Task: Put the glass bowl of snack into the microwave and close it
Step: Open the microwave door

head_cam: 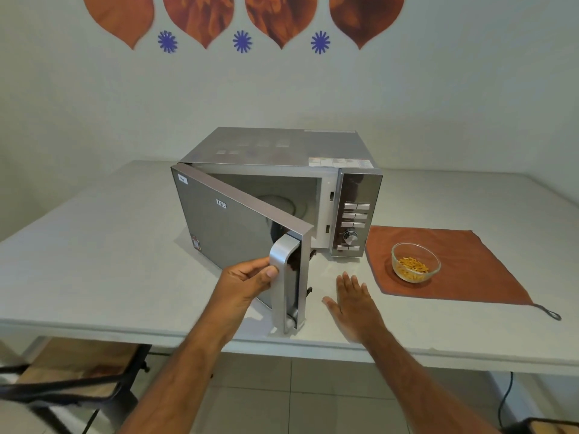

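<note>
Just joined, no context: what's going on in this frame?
A person's left hand grips the handle of the microwave door, which stands partly open. The right hand hovers open and empty over the table. The glass bowl of snack sits on an orange cloth right of the microwave, not yet picked up.

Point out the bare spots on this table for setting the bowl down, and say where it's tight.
Free: the wide table left of the microwave, and the strip beyond the brown cloth toward the wall. Tight: between the open door and cloth, where the right hand hovers; the glass bowl sits on the cloth. The left hand grips the door handle.
</note>
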